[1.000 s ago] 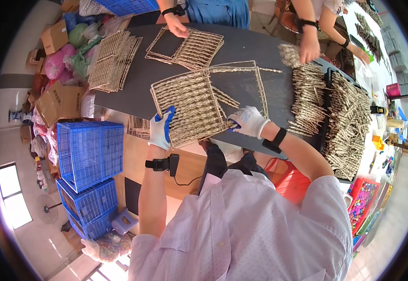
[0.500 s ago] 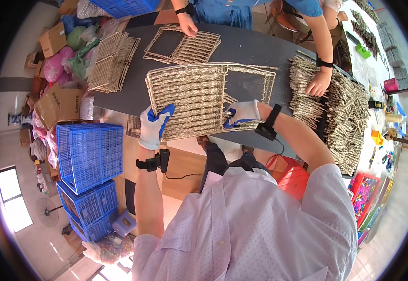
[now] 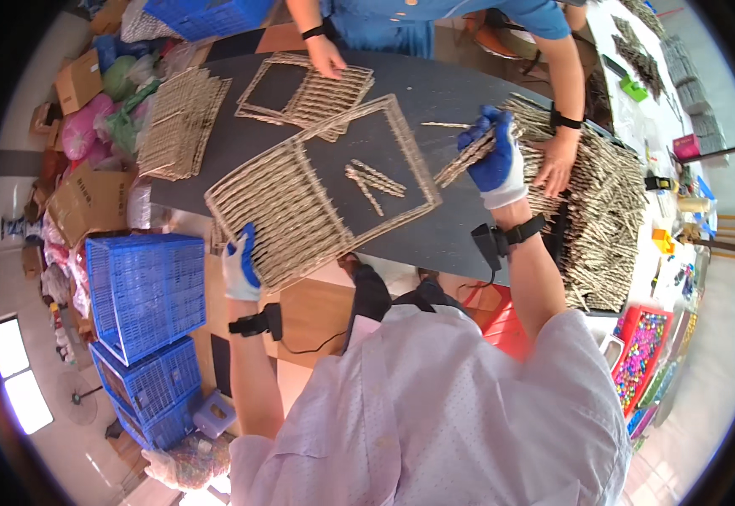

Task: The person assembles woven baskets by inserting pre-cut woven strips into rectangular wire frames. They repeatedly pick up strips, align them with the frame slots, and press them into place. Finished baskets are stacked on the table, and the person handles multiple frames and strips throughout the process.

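Observation:
My left hand [image 3: 242, 263], in a white glove with blue fingers, grips the near left edge of a tan frame [image 3: 279, 207]. Twisted slats fill the left part of this frame; its right part is an open gap. Over the table to the right, my gloved right hand [image 3: 499, 160] is closed round several short twisted sticks [image 3: 462, 165]. It is just left of a co-worker's hand [image 3: 558, 160], which touches a big heap of like sticks [image 3: 608, 215]. A few loose sticks [image 3: 378, 179] show inside the gap, on the dark table [image 3: 422, 72].
Another part-filled frame [image 3: 317, 97] lies under the co-worker's other hand [image 3: 327, 59]. Slatted panels are stacked [image 3: 184, 122] at the table's left. Blue crates [image 3: 144, 291] stand on the floor at left. A red tray of coloured beads [image 3: 641, 350] is at right.
My right hand has left the frame's right part and moved right toward the heap, now holding sticks. The frame has tilted, its right end turned away from me, and moved left and lower.

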Motion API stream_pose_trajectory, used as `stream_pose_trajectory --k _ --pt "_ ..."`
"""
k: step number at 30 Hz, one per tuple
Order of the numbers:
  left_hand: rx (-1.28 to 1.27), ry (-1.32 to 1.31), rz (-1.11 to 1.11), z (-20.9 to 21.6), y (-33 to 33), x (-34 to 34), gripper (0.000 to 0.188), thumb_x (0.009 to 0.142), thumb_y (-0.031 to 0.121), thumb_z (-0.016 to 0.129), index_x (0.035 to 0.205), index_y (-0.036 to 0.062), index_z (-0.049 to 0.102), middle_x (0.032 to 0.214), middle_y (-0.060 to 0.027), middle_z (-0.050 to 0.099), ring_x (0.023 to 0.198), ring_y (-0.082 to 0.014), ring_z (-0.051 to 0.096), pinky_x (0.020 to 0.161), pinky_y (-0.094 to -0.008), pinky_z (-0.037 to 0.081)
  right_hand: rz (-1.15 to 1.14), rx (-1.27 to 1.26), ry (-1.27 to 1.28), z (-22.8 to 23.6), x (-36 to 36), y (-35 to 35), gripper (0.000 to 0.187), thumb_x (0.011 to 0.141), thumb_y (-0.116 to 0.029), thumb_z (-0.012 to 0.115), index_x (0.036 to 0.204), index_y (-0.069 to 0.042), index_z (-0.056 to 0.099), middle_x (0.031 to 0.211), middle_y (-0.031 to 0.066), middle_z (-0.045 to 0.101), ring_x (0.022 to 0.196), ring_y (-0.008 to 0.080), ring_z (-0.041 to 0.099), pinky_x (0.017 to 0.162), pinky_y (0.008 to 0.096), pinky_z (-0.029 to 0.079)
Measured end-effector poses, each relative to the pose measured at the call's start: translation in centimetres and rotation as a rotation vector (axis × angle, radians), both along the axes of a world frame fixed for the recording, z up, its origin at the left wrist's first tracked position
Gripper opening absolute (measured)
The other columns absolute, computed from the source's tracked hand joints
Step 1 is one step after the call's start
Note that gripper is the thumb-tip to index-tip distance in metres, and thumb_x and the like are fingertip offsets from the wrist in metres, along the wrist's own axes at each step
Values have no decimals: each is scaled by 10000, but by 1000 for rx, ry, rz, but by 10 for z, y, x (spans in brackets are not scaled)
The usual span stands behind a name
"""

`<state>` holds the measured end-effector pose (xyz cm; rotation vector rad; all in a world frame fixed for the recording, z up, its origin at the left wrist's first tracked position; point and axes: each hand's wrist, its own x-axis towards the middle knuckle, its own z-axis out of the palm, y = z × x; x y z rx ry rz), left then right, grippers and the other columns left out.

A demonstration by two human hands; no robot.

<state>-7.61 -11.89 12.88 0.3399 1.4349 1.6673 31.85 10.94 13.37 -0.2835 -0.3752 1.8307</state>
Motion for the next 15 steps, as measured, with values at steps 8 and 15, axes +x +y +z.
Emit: stream_pose_trajectory --k 8,15 --pt "-13 76 -63 -2 -27 -17 383 954 176 597 1278 -15 527 1178 -108 622 1018 -213 631 858 -341 543 362 956 -2267 -50 88 -94 321 823 -315 666 1090 -139 635 959 116 653 935 323 629 837 416 494" --pt "-29 71 -51 -7 -15 -13 342 943 180 618 1220 -14 564 1124 -89 640 964 -180 636 789 -314 542 309 883 -2631 -142 158 -140 538 705 -329 762 1200 -218 584 1239 68 514 1169 289 461 927 495 396"
